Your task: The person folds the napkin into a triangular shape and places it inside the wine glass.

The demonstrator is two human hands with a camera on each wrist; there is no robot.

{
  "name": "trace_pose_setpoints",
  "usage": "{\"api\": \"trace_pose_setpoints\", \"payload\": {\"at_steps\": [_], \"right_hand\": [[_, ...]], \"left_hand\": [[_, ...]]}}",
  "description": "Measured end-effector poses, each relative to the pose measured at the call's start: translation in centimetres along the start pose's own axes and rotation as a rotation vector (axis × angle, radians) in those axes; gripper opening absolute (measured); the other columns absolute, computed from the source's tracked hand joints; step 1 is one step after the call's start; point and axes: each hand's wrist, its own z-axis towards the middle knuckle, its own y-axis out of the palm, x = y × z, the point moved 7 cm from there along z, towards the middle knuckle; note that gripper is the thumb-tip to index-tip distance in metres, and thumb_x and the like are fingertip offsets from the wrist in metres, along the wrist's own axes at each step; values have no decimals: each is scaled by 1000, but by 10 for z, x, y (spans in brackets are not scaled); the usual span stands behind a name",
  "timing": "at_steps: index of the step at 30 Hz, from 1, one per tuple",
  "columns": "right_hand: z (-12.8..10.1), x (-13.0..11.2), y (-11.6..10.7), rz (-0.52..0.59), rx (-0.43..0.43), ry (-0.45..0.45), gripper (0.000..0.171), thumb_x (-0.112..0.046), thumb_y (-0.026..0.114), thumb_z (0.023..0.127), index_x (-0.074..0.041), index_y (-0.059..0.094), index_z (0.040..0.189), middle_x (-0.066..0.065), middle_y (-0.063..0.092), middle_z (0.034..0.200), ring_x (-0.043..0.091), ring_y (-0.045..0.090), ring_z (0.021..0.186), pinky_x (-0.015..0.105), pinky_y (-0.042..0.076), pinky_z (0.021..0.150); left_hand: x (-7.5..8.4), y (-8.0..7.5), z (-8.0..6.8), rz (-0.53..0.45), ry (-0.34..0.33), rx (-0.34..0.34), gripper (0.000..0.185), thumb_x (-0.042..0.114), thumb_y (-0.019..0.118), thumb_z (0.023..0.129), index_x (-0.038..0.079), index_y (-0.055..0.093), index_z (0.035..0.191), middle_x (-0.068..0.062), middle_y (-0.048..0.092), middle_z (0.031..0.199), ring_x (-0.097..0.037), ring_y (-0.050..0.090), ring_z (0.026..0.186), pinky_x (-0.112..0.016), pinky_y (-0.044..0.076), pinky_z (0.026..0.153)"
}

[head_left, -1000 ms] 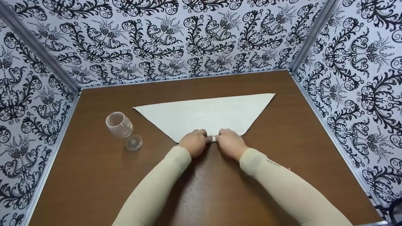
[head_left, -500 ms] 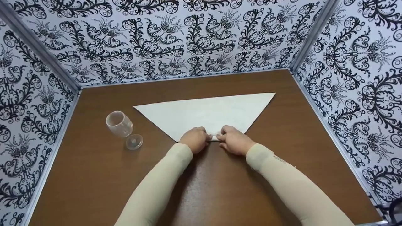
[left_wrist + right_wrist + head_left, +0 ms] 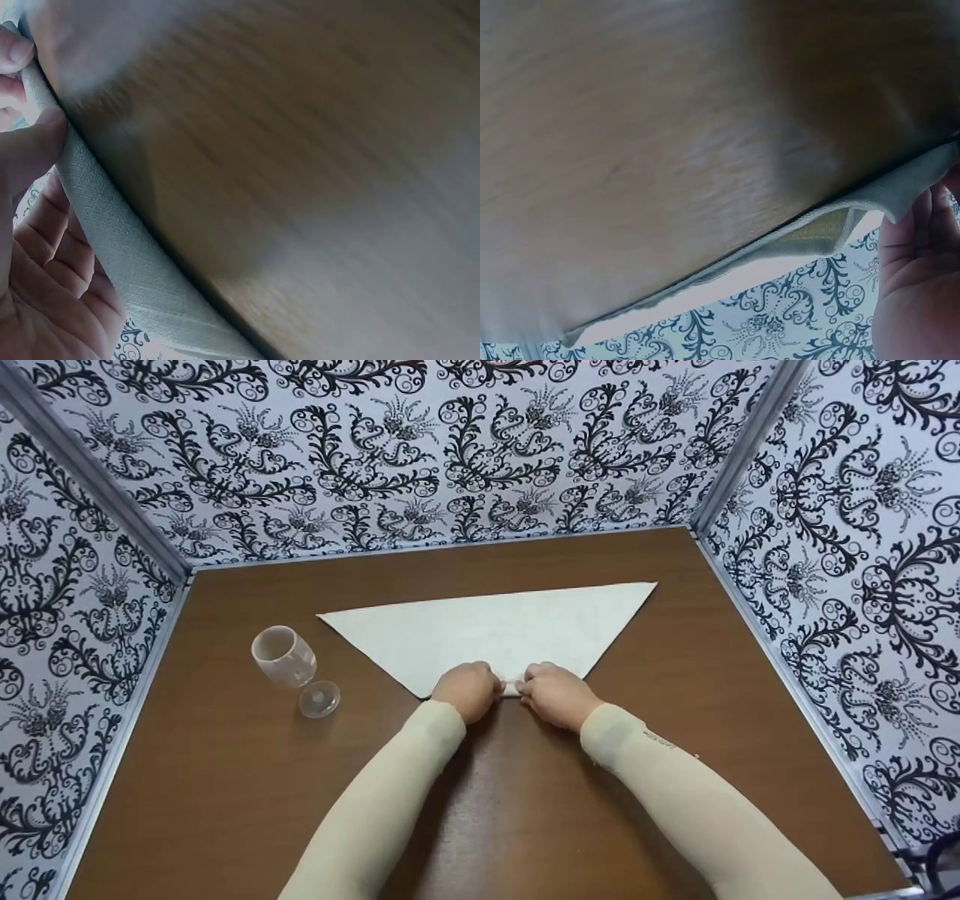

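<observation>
A white cloth napkin lies flat on the table, its long straight edge at the back and its narrower front edge rolled or folded over. My left hand pinches that front fold left of its middle; the thumb presses on the fold in the left wrist view, with the other fingers behind the cloth. Close beside it, my right hand grips the same fold, leaving a short strip between the two. In the right wrist view the folded edge gapes a little beside the hand; those fingertips are mostly out of frame.
A clear stemmed glass stands on the brown wooden table, left of the napkin. Patterned walls enclose the table at the back and both sides.
The right hand shifted slightly right and its fingers loosened, then it came back to the fold. The left hand moved very little. Napkin and glass stay in place.
</observation>
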Motion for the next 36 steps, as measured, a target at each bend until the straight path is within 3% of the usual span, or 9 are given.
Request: {"api": "trace_pose_setpoints", "payload": {"at_steps": [3,10,17,21,24,28,32,36], "right_hand": [[2,3,2,5,-3,38,22,-22,70,102,-7,77,88,6,65,85,29,61,78,43,53,71],[5,5,4,14,-44,54,16,-16,68,102,-13,80,91,5,70,85,27,67,80,44,56,75],[9,15,3,153,-90,170,13,-14,65,104,-11,77,100,7,78,99,29,73,95,48,58,88],[12,21,6,235,-108,260,10,-12,63,104,-11,73,102,7,77,101,28,72,95,46,58,89],[15,22,7,236,-124,292,11,-10,62,104,-11,73,101,7,76,101,26,70,95,45,58,89],[19,18,5,182,-116,290,14,-6,64,101,-9,78,103,10,72,101,30,67,97,45,56,92],[20,12,3,110,-84,255,16,-3,65,99,-7,80,102,12,70,98,33,67,95,46,56,91],[19,4,3,25,-63,212,17,-4,63,101,-5,78,94,13,71,92,33,69,90,47,58,86]], "left_hand": [[0,1,1,-15,3,0,28,29,60,108,19,85,103,-8,75,97,-29,74,92,-44,61,87],[-3,4,1,-64,12,14,14,25,73,99,17,83,92,-6,74,92,-25,72,86,-43,61,82],[-11,8,0,-149,-82,8,18,28,68,104,22,84,107,-4,77,100,-25,74,97,-43,60,91],[-18,9,2,-247,-145,3,16,26,68,104,21,81,111,-2,79,108,-25,75,104,-45,59,94],[-20,9,3,-291,-168,3,12,23,68,103,19,78,109,-2,79,108,-25,74,103,-45,59,92],[-14,3,1,-186,-126,31,12,19,69,102,17,80,105,-4,74,104,-25,71,97,-41,59,87],[0,-6,-4,7,-8,97,16,15,67,101,17,83,100,-7,69,97,-27,70,89,-41,61,80],[10,-7,-9,107,68,108,21,16,63,103,17,83,99,-8,70,92,-28,72,82,-43,62,73]]}}
